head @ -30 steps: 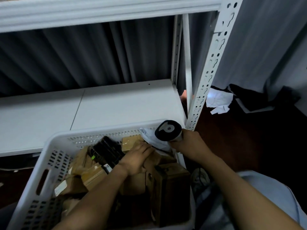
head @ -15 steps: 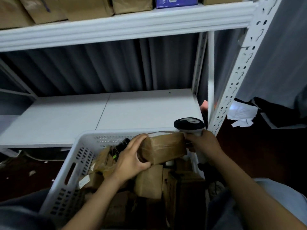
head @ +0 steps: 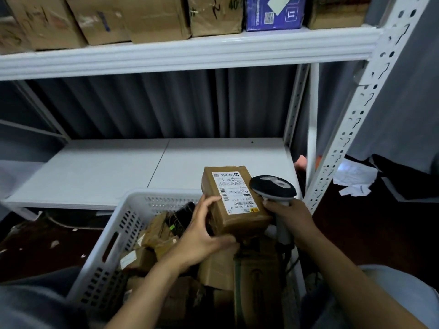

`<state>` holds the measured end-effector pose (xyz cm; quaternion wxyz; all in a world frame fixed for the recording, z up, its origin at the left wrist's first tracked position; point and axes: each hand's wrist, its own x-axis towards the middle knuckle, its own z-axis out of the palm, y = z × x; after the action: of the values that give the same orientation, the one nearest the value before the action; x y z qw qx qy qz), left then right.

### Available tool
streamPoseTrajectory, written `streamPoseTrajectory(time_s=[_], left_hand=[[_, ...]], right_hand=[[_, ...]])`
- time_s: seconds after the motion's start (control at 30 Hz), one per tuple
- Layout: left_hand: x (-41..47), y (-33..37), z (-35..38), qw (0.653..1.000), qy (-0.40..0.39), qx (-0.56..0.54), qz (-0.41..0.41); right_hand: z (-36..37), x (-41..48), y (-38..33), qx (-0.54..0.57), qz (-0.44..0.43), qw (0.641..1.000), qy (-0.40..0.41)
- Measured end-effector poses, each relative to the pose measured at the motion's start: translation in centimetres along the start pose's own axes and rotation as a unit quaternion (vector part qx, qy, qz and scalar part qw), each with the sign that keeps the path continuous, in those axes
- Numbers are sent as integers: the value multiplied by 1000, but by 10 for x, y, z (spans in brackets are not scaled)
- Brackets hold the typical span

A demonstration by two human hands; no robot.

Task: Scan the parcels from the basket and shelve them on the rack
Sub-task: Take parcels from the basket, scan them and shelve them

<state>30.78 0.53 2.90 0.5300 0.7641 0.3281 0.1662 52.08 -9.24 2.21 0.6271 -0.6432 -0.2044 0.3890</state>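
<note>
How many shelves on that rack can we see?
2: the upper shelf carrying boxes, the lower shelf behind the basket. More may lie outside the frame.

left hand (head: 202,241): we grip labelled parcel (head: 234,200) above basket (head: 114,245) | right hand (head: 292,217): we hold scanner (head: 273,187) over basket's far right corner

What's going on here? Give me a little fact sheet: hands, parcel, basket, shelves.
Left hand: holds a brown parcel above the basket, label facing up
Right hand: grips a handheld scanner, its head beside the parcel
Basket: white plastic, more brown parcels inside
Lower shelf: white, just behind the basket
Upper shelf: cardboard boxes and a blue box in a row
</note>
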Motion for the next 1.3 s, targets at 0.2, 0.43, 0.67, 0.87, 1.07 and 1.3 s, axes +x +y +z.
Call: streamPoseTrajectory(time_s=[0.2, 0.43, 0.67, 0.87, 1.07, 1.3], left_hand=[[9, 5, 6, 985, 147, -84, -5], [8, -8, -12, 972, 155, -115, -132], [6, -23, -30, 952, 202, -201, -115], [4, -28, -48, 975, 169, -91, -110], [-2, -34, -62, 980, 142, -52, -133], [-5, -45, -69, 982, 107, -35, -153]], right_hand=[[12, -4, 10, -17, -26, 998, -56], [14, -5, 3, -19, -27, 992, -120], [8, -4, -7, -110, -23, 984, -141], [2, -7, -6, -247, -65, 949, -184], [-1, -10, -13, -256, -70, 949, -172], [-9, -10, -21, -272, -66, 945, -167]])
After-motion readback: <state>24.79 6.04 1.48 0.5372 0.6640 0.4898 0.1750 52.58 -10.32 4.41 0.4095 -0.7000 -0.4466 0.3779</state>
